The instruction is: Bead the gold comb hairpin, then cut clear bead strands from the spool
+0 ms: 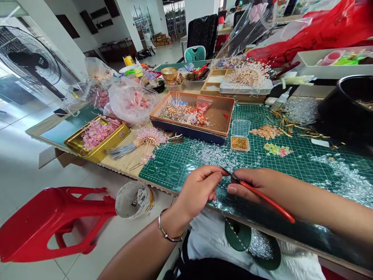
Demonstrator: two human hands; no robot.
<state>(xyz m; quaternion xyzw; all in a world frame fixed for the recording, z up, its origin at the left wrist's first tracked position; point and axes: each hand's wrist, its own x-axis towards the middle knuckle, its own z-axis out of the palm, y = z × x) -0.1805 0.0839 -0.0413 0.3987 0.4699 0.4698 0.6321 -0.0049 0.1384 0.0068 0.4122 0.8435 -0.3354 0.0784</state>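
My right hand (256, 181) is closed around pliers with red handles (269, 201); their dark jaws point left. My left hand (202, 186), a silver bangle on its wrist, is pinched at the tip of those jaws. Whatever sits between its fingertips is too small to make out. Beyond both hands, clear beads (214, 154) lie scattered on the green cutting mat (175, 184). In my lap rests a dark green spool (237, 233) wound with a sparkling clear strand (260, 243).
An orange-lined box (224, 134) of beaded pieces stands behind the beads. Near it are a small case of gold beads (240, 144), a gold tin (100, 153) of pink flowers and a black pot (346, 109). A red stool (55, 221) and bucket (134, 202) stand at left.
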